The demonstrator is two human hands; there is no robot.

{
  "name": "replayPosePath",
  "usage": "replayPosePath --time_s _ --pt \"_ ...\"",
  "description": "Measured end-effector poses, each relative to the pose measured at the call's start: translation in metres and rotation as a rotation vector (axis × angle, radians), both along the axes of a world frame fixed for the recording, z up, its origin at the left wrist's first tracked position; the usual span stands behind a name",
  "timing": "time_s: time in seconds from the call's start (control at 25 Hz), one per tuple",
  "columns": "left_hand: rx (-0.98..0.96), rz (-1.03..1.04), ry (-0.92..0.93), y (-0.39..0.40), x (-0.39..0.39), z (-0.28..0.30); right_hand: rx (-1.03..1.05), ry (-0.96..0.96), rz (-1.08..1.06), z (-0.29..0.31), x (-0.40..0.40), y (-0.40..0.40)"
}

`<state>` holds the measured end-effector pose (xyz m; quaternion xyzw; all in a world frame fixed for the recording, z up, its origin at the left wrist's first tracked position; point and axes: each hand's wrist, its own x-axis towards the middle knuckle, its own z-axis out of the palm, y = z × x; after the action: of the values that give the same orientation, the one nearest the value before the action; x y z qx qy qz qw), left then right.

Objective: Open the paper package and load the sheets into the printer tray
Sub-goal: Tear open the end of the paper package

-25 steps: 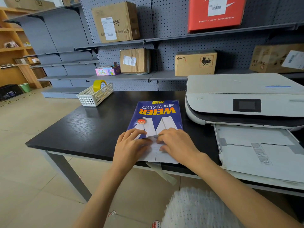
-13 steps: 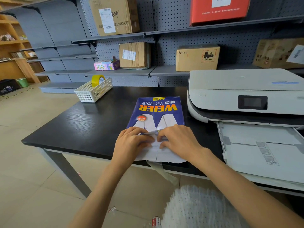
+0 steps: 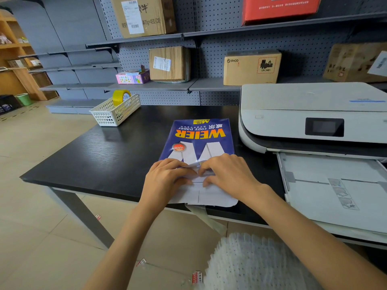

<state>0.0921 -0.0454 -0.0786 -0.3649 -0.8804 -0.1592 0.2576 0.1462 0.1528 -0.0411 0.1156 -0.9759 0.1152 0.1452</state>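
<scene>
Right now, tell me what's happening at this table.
A person is opening a blue pack of copy paper lying flat on the black table. The left hand and right hand both work at the near end of the pack, where the wrapper flap is unfolded and white. The pack otherwise looks wrapped. The printer sits to its right with its paper tray pulled out; no sheets have left the pack yet.

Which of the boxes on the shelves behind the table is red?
The red box on the upper shelf, above the printer. The other large boxes there, such as the PICO box, are plain brown cardboard.
</scene>
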Motion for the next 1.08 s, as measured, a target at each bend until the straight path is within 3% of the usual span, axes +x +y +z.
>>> replayPosePath --time_s 0.36,0.64,1.08 --pt "0.014 -0.021 0.011 -0.001 0.002 -0.001 -0.057 -0.009 0.017 0.001 0.002 0.001" --pt "0.047 -0.016 0.074 -0.004 0.011 -0.009 0.079 0.238 0.05 -0.014 0.009 -0.002" --pt "0.069 -0.005 0.155 -0.007 0.028 -0.028 0.108 0.33 0.179 -0.029 0.026 0.0"
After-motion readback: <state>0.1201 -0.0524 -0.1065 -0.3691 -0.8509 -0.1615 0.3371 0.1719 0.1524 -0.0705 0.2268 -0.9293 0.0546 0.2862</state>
